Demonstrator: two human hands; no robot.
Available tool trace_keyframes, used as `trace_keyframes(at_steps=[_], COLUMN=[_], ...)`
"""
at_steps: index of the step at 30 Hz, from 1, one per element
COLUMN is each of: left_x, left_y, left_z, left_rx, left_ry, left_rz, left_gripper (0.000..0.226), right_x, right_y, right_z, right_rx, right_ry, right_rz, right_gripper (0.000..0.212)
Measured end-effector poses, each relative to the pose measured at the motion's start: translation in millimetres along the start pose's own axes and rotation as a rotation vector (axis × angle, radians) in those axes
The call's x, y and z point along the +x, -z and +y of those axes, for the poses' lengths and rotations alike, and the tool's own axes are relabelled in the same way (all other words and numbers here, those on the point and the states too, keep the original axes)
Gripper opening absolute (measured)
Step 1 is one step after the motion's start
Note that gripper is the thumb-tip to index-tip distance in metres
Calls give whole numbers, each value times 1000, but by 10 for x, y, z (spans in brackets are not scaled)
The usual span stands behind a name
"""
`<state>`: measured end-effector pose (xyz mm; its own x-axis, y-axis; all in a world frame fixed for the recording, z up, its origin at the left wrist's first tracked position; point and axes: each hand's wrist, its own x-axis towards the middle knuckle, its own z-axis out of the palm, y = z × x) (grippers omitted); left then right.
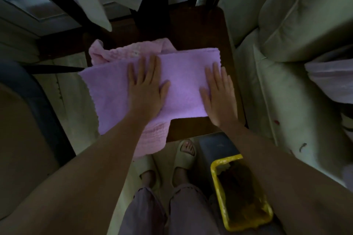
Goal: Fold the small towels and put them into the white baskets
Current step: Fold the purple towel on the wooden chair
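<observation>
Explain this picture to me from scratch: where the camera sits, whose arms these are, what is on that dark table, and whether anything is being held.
There is no machine here. A person wears one camera on the head, looking forward and down, so the arms reaching in from the bottom are that person's own.

The left hand and the right hand both lie flat, fingers straight, on a purple towel spread over a small dark wooden table. They press it; neither hand grips anything. A paler pink towel lies bunched partly under the purple one.

Below are the person's feet in slippers and a yellow-rimmed tray. A light sofa stands to the right. No white basket shows.
</observation>
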<state>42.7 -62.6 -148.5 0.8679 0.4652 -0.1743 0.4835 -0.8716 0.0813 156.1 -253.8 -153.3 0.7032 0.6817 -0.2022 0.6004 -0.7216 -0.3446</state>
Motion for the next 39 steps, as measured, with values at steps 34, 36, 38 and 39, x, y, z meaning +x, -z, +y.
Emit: trace_keyframes(at_steps=[34, 36, 38, 39], left_x=[255, 301, 249, 197], left_y=[-10, 102, 270, 369], left_z=[536, 576, 557, 506], left_rx=[-11, -76, -375, -579], left_ry=[-141, -146, -122, -74], left_rz=[-54, -62, 5, 69], left_gripper=[73, 72, 65, 59], right_x=[-224, -268, -289, -291], right_y=[764, 844, 930, 972], right_z=[25, -49, -157, -222], right_rx=[927, 931, 969, 987], right_ry=[-639, -609, -587, -568], right_rz=[320, 338, 331, 321], right_gripper=[7, 15, 15, 12])
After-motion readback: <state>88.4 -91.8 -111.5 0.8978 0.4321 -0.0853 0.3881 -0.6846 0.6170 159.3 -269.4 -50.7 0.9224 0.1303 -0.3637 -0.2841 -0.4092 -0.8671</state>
